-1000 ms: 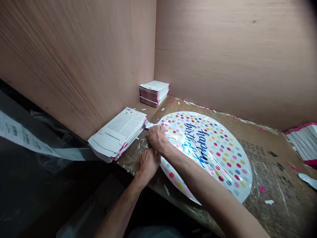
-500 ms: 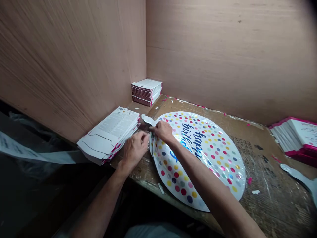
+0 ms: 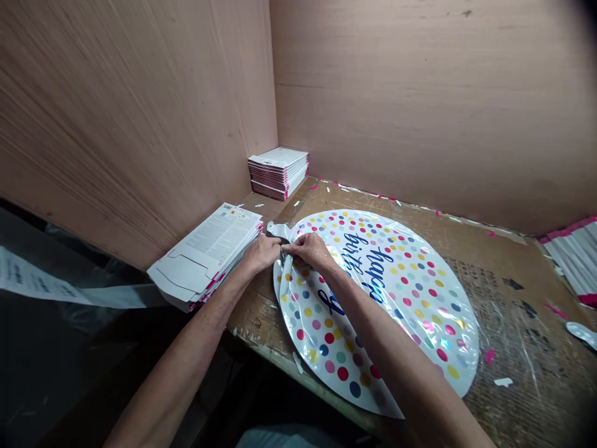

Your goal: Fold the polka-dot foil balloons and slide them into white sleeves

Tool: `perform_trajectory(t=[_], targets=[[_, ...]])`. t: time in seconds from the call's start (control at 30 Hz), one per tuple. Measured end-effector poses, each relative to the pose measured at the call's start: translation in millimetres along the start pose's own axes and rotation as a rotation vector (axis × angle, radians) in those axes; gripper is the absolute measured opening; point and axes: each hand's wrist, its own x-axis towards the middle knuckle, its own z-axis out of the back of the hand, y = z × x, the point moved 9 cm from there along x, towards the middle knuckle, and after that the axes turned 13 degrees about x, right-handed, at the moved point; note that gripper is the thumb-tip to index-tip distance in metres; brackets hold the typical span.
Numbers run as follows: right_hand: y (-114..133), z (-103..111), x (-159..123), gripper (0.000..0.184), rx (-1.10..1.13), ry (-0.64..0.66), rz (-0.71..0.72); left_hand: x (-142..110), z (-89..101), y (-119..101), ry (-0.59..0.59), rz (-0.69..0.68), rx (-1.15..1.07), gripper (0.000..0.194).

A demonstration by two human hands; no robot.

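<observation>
Handling round white foil balloon (image 3: 403,289) w/ multicolour dots, on brown cardboard benchtop (image 3: 469,239); prob. light, soft, slippery, easily creased. Best held nr neck (image 3: 278,230). Pinching edge w/ right hand (image 3: 311,250); can't tell re left hand's (image 3: 262,254) fingers.

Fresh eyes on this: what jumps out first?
The shiny dotted balloon, with blue "happy" lettering, spread on the worktop right of centre. Next, the left hand and right hand, close together by its neck. Then the nearer stack of white packets, left of the hands.
</observation>
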Motion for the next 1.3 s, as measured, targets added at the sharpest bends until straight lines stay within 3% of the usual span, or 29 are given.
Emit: perform_trajectory(t=[0.17, 0.43, 0.5, 0.6, 0.7, 0.77, 0.83, 0.87, 0.93, 1.0, 1.03, 1.1, 1.13, 1.17, 1.23, 1.3], targets=[[-4, -6, 3, 0.016, 0.113, 0.067, -0.019, 9, -3.9, 0, -0.003, 0.131, -0.079, 0.028], [-3, 0, -11, 0.011, 0.324, -0.014, -0.005, -1, -12.0, -1, -0.076, 0.325, -0.060, 0.034], [-12, 17, -22, 0.016, 0.419, -0.094, -0.015, -1, -11.4, -1, -0.094, 0.329, -0.042, 0.037], [-38, 66, -51, 0.018, 0.525, -0.281, -0.032, -1, -6.2, 1, -0.083, 0.306, -0.026, 0.035], [-68, 115, -86, 0.016, 0.578, -0.423, -0.074, -10, 17.0, -1, -0.130, 0.294, 0.018, 0.033], [-87, 136, -105, 0.017, 0.604, -0.482, -0.145, -26, 45.6, -20, -0.286, 0.210, 0.088, 0.037], [-101, 147, -117, 0.018, 0.642, -0.529, -0.209, -52, 58.5, -58, -0.345, -0.013, 0.120, 0.036], [-106, 150, -120, 0.018, 0.666, -0.541, -0.220, -68, 52.2, -79, -0.273, -0.149, 0.112, 0.033], [-110, 158, -123, 0.020, 0.684, -0.558, -0.207, -109, 18.1, -114, 0.043, -0.373, 0.060, 0.039], [-114, 172, -128, 0.024, 0.593, -0.576, -0.183, -164, -15.5, -139, 0.334, -0.578, -0.005, 0.045], [-118, 182, -133, 0.026, 0.512, -0.590, -0.178, -198, -27.1, -156, 0.473, -0.776, -0.071, 0.045], [-128, 203, -148, 0.029, 0.347, -0.622, -0.197, -251, -34.4, -175, 0.692, -1.051, -0.230, 0.043], [-135, 213, -155, 0.028, 0.291, -0.626, -0.218, -258, -30.7, -179, 0.698, -1.065, -0.309, 0.041], [-141, 221, -162, 0.027, 0.259, -0.625, -0.242, -250, -24.4, -179, 0.608, -0.978, -0.368, 0.040], [-151, 236, -174, 0.027, 0.230, -0.622, -0.268, -215, -2.8, -166, 0.219, -0.658, -0.396, 0.046], [-151, 249, -179, 0.028, 0.200, -0.635, -0.218, -199, 15.1, -152, -0.151, -0.431, -0.329, 0.066]])
